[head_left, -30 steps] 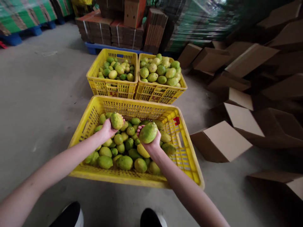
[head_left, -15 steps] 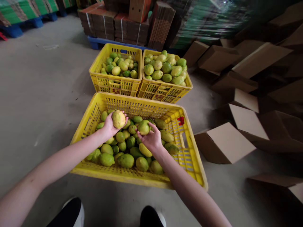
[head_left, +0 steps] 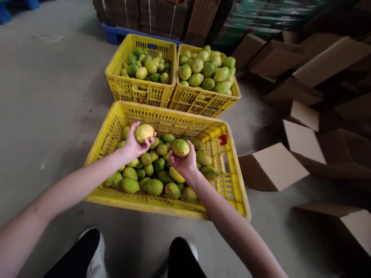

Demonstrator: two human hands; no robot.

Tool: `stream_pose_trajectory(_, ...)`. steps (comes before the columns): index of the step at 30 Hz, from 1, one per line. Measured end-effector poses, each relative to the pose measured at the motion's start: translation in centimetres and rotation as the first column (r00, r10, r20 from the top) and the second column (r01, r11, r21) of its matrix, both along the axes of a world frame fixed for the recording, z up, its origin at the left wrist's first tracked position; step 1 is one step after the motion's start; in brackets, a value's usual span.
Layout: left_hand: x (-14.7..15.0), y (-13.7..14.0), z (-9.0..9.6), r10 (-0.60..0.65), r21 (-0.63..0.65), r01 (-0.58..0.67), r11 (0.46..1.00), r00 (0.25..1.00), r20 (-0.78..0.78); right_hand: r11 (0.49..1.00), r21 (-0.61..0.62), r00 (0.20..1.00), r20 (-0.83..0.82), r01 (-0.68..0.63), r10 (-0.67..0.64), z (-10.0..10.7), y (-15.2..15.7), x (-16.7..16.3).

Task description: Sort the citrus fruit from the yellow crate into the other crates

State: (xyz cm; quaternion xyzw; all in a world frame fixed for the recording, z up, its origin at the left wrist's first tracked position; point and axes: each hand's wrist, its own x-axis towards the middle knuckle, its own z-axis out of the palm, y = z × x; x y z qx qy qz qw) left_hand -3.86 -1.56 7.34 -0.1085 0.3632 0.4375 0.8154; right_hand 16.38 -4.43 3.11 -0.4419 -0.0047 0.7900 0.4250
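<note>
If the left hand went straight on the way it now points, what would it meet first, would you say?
Probably the nearest crate's far wall, forward and rightward of the left hand, though depth is unclear.

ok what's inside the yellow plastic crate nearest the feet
Inside the wide yellow slotted plastic crate lie oval and round, green to yellow fruits. The left hand and right hand hide some of them; whatever lies beneath the top fruits is covered.

Left arm and right arm bare, extended forward.
With 12 o'clock farthest ahead, left arm points toward 2, right toward 10–11; left hand and right hand apart, palms up, fingers curled.
</note>
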Motion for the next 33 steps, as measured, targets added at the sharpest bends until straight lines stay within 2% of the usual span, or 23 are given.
stream_pose_trajectory(2,-0.1,0.0,0.0,-0.06,0.044,0.061,0.997,0.998,-0.01,1.0,0.025,1.0,-0.011,0.001,-0.001,0.3,0.0,0.0)
stream_pose_trajectory(4,0.2,0.0,0.0,-0.112,0.097,0.121,0.988,0.989,-0.098,0.998,0.07,1.0,-0.008,0.009,-0.009,0.4,-0.1,-0.2)
stream_pose_trajectory(6,0.8,-0.3,0.0,-0.165,0.178,0.222,0.959,0.943,-0.288,0.987,0.153,0.998,0.05,0.041,-0.049,0.3,-0.2,-0.6)
stream_pose_trajectory(7,1.1,-0.5,0.0,-0.181,0.234,0.295,0.926,0.894,-0.41,0.972,0.224,0.99,0.109,0.066,-0.092,0.2,-0.3,-0.8)
stream_pose_trajectory(8,1.4,-0.8,0.0,-0.169,0.301,0.374,0.877,0.827,-0.536,0.944,0.319,0.97,0.19,0.086,-0.152,0.1,-0.5,-1.0)
stream_pose_trajectory(10,1.9,-1.6,-0.2,-0.041,0.431,0.527,0.732,0.665,-0.745,0.839,0.542,0.875,0.38,0.053,-0.301,-0.1,-0.8,-1.4)
stream_pose_trajectory(12,2.0,-2.3,-0.7,0.155,0.512,0.639,0.574,0.53,-0.834,0.704,0.705,0.733,0.524,-0.086,-0.435,-0.2,-0.9,-1.4)
stream_pose_trajectory(14,1.9,-2.4,-1.4,0.301,0.541,0.706,0.456,0.45,-0.841,0.598,0.767,0.622,0.59,-0.233,-0.515,-0.2,-1.0,-1.2)
stream_pose_trajectory(16,1.6,-2.1,-2.2,0.399,0.555,0.737,0.385,0.41,-0.82,0.534,0.785,0.574,0.605,-0.313,-0.552,-0.1,-0.9,-0.9)
stream_pose_trajectory(18,1.1,-1.6,-2.6,0.478,0.562,0.745,0.359,0.371,-0.796,0.509,0.793,0.569,0.6,-0.333,-0.562,0.0,-0.9,-0.8)
stream_pose_trajectory(21,0.6,-1.0,-2.5,0.553,0.591,0.706,0.39,0.334,-0.763,0.504,0.803,0.614,0.579,-0.317,-0.537,-0.2,-1.1,-0.9)
stream_pose_trajectory(24,0.2,-0.6,-1.9,0.561,0.619,0.653,0.436,0.341,-0.754,0.524,0.797,0.677,0.566,-0.301,-0.471,-0.3,-1.2,-1.2)
stream_pose_trajectory(26,0.0,-0.4,-1.5,0.519,0.627,0.631,0.457,0.383,-0.764,0.56,0.778,0.708,0.565,-0.286,-0.424,-0.2,-1.2,-1.1)
stream_pose_trajectory(28,0.1,-0.3,-1.2,0.442,0.649,0.577,0.496,0.477,-0.76,0.598,0.754,0.735,0.564,-0.271,-0.378,0.2,-1.0,-0.9)
stream_pose_trajectory(30,0.1,-0.2,-0.8,0.33,0.657,0.468,0.591,0.604,-0.726,0.626,0.738,0.758,0.553,-0.252,-0.347,0.7,-0.8,-0.6)
stream_pose_trajectory(33,0.2,0.0,-0.3,0.129,0.536,0.293,0.792,0.778,-0.615,0.66,0.725,0.804,0.504,-0.196,-0.315,1.4,-0.6,-0.3)
